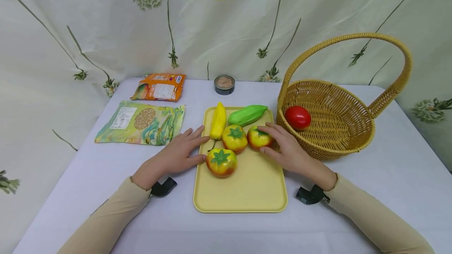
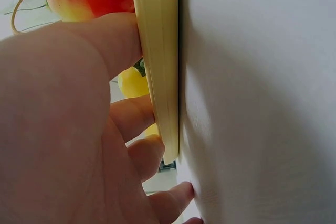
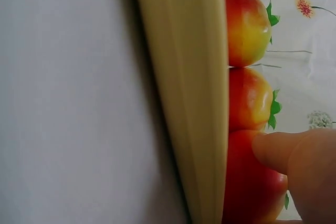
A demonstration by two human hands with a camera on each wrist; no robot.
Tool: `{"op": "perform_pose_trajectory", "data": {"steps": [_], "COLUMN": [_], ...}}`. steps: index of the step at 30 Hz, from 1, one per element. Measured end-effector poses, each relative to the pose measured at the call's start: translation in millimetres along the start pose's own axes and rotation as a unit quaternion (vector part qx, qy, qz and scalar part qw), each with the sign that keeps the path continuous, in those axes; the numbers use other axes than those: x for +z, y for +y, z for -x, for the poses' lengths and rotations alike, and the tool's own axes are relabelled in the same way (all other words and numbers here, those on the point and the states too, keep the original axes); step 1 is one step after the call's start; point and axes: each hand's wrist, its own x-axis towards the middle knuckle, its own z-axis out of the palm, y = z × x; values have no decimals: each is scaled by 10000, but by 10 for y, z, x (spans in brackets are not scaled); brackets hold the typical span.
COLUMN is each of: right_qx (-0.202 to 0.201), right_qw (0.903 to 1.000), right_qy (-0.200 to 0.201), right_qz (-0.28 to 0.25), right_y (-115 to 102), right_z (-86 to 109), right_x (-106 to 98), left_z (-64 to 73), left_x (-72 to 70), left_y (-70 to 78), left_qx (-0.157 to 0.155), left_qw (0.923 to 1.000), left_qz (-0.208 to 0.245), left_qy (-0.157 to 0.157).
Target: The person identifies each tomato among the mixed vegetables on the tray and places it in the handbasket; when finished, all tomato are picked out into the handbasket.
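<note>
A yellow tray (image 1: 243, 191) carries several toy-like vegetables. My right hand (image 1: 287, 150) reaches over its right edge and grips a yellow-red tomato (image 1: 257, 139), fingers over the top and thumb (image 3: 278, 148) against its side. A second tomato (image 1: 234, 141) sits just left of that one, and a third tomato (image 1: 221, 163) lies nearer to me. My left hand (image 1: 181, 152) rests at the tray's left edge, fingers extended, thumb close to the third tomato. Behind them are a yellow pepper (image 1: 218, 122), stem toward me, and a ridged green vegetable (image 1: 248, 115).
At the right stands a wicker basket (image 1: 328, 154) with a tall handle and a red oval fruit (image 1: 298, 117) inside. An orange packet (image 1: 159, 87) and a green packet (image 1: 141, 124) lie at the back left. A small round tin (image 1: 224, 85) stands behind the tray.
</note>
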Motion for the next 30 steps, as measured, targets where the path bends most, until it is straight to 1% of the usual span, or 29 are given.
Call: {"op": "perform_pose_trajectory", "data": {"steps": [18, 30], "right_qx": [-38, -44], "right_qw": [10000, 9999], "right_qy": [73, 166], "right_qz": [37, -18], "right_y": [-9, -23], "right_z": [0, 10], "right_x": [2, -4], "left_z": [-2, 2], "left_x": [13, 18], "left_y": [-14, -13], "left_qx": [37, -47], "left_qw": [10000, 10000], "left_qz": [-51, -58], "left_qy": [45, -6]}}
